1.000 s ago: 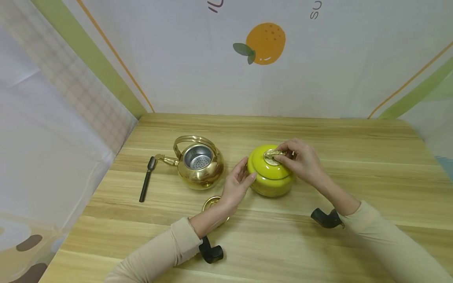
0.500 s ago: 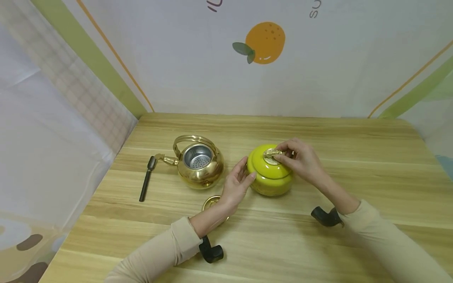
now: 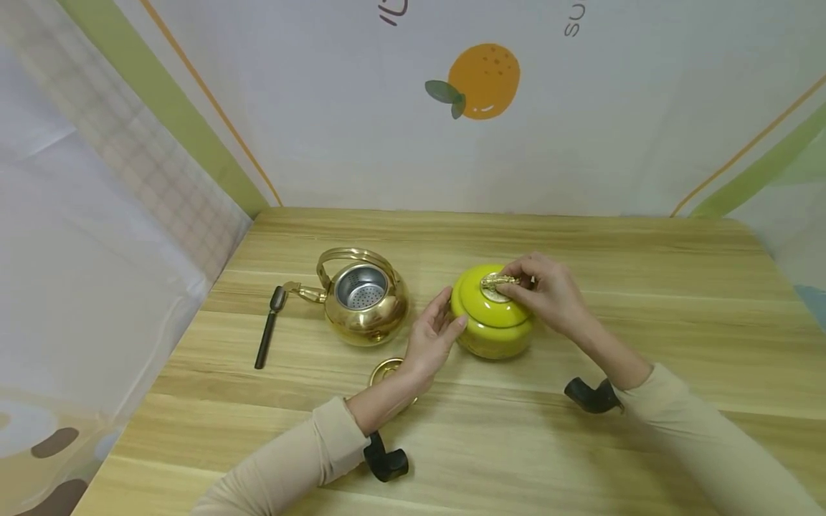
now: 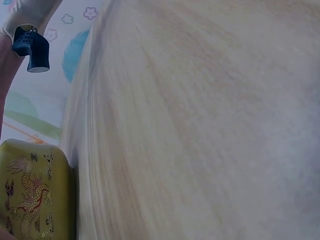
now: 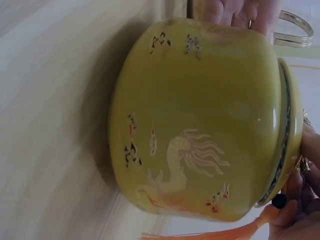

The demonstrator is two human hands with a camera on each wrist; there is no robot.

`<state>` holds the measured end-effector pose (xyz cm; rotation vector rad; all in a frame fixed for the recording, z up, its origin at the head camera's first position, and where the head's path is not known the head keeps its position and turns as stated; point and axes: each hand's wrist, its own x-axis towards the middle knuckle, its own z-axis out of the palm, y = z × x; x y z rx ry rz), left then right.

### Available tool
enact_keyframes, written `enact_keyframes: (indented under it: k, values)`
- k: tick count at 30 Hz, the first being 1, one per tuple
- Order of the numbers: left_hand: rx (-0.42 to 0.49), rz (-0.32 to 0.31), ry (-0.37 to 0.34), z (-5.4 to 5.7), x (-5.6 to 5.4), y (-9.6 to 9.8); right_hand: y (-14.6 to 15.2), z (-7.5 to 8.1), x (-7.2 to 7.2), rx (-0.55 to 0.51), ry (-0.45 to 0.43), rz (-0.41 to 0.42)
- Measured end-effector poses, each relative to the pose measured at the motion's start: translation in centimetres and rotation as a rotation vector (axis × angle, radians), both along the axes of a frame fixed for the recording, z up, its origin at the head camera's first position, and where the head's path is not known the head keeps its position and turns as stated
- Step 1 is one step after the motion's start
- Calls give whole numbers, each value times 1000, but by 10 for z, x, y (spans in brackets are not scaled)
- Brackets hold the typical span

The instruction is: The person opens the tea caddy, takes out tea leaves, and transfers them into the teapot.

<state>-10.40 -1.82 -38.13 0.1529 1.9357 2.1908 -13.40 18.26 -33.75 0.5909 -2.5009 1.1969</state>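
A yellow lidded jar (image 3: pixel 493 340) with a dragon pattern stands upright on the wooden table. My right hand (image 3: pixel 551 294) pinches the gold knob (image 3: pixel 492 284) of its yellow lid (image 3: pixel 480 301). A dark patterned seam runs below the lid in the right wrist view; whether the lid is lifted at all I cannot tell. Along the jar's left side my left hand (image 3: pixel 431 340) rests its fairly straight fingers (image 5: pixel 235 12), thumb at the front. An orange tassel (image 5: pixel 240 230) with a black bead hangs by the right hand. The left wrist view shows only part of the jar (image 4: pixel 32 195).
Left of the jar is a gold teapot (image 3: pixel 371 326) with an arched handle and a perforated strainer (image 3: pixel 363 288) inside. A black-handled scoop (image 3: pixel 267 328) lies by its spout. Partly under the left forearm is a small gold lid (image 3: pixel 382 371). A printed cloth hangs behind the table.
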Motion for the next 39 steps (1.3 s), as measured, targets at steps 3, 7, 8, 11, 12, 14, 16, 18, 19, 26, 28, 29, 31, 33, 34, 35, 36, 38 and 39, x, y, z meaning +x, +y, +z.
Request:
enact_keyframes:
  k: [3,7,8,11,12,14,16,18,19,26,28,29,31,33,34,35,36,38,39]
  values:
    - [-1,-7,-2,0,1,2,2,-1,2,-5,21,5]
    - [3,-15,3,-1,2,4,5,-2,3,-14,27,6]
    - [4,-16,6,-1,2,4,5,-2,4,-16,25,6]
    - [6,-18,10,-1,2,5,7,1,5,-38,0,2]
    - [7,-18,12,-1,2,6,8,3,5,-59,-12,-3]
    - [11,-20,16,0,2,6,10,9,5,-97,-10,-26]
    - [20,-23,22,0,1,7,12,18,4,-142,4,-54]
    - [23,-22,29,0,1,6,15,28,4,-175,22,-90]
    - [23,-20,29,-1,1,6,17,31,3,-181,32,-104]
    - [13,-3,15,-2,1,4,48,26,15,-172,-15,-205]
    - [14,-5,12,-1,1,4,60,20,21,-144,-22,-242]
    - [12,-6,13,-1,1,3,66,17,23,-129,-28,-259]
    - [7,-4,12,-1,1,2,77,11,28,-82,-42,-293]
    - [5,0,11,-1,1,1,87,5,33,-43,-58,-317]
    - [4,2,12,-1,1,1,91,2,35,-22,-62,-324]
    - [4,3,13,-1,1,0,95,-1,36,-6,-68,-330]
    - [4,4,13,-2,1,0,98,-4,37,8,-73,-333]
    - [2,4,15,-2,0,0,103,-11,40,28,-84,-337]
    - [1,4,15,-1,0,0,105,-14,40,37,-94,-336]
